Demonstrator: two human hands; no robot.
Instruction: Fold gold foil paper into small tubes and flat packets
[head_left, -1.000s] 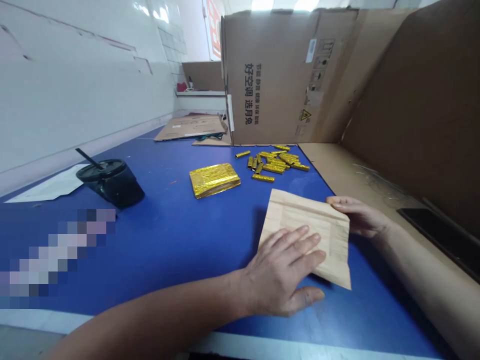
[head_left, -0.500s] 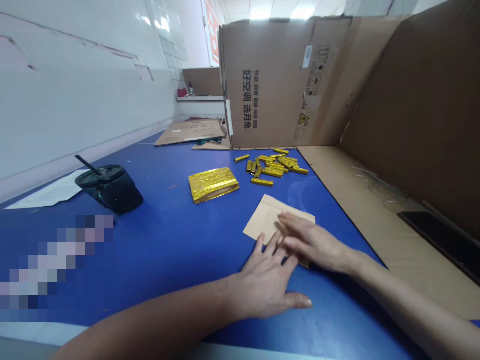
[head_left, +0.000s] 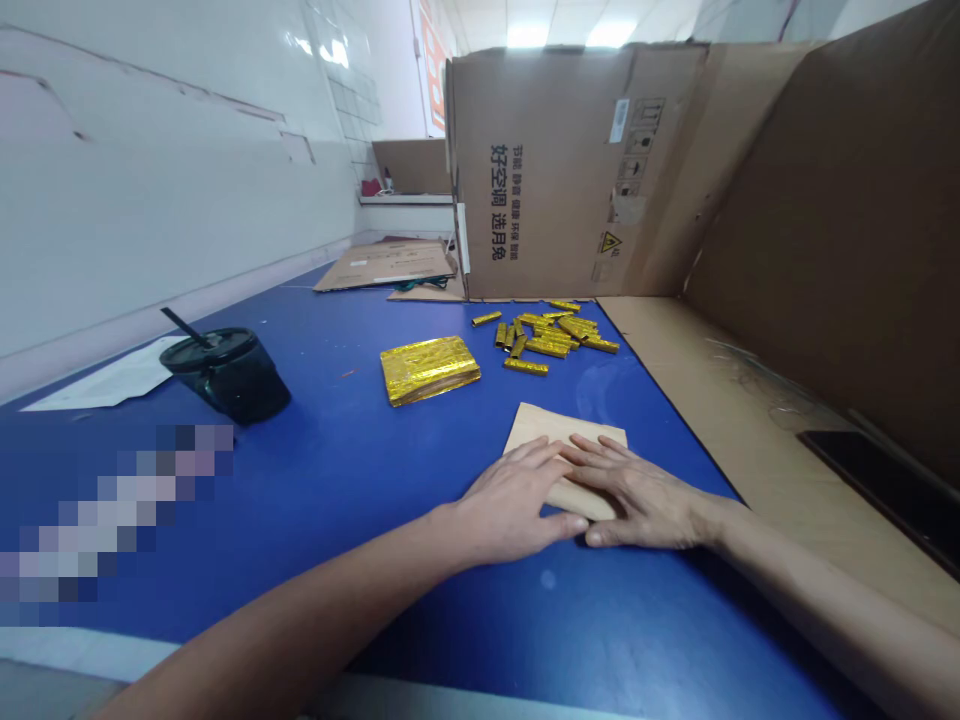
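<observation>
so we're laying both hands on the tan paper now. a second ago our right hand (head_left: 649, 500) was holding a lifted edge of it over to the right; now that hand is lying across the paper beside our left hand (head_left: 517, 500), and the near edge of the tan paper (head_left: 551, 425) is curving up into a rounded fold under us. our guess is that this means we're done with handling the loose sheet and are working on the fold itself.

both hands are staying fairly wide, fingers stretched out and palms down, thumbs sitting near each other at the near edge. we can't tell if anything is getting pinched underneath. the paper is lying on the blue table (head_left: 375, 480), just right of center in the lower half of the frame.

counting stuff: we're seeing one tan paper (layers unclear), one gold foil stack (head_left: 429, 370) near the middle of the frame, with sheets too thin to count, and at least a dozen gold rolls (head_left: 551, 348) right of that stack, overlapping too much for an exact number. over in the left of the frame, one dark cup (head_left: 236, 385) with one straw (head_left: 184, 327) is standing by one white paper (head_left: 109, 380).
</observation>
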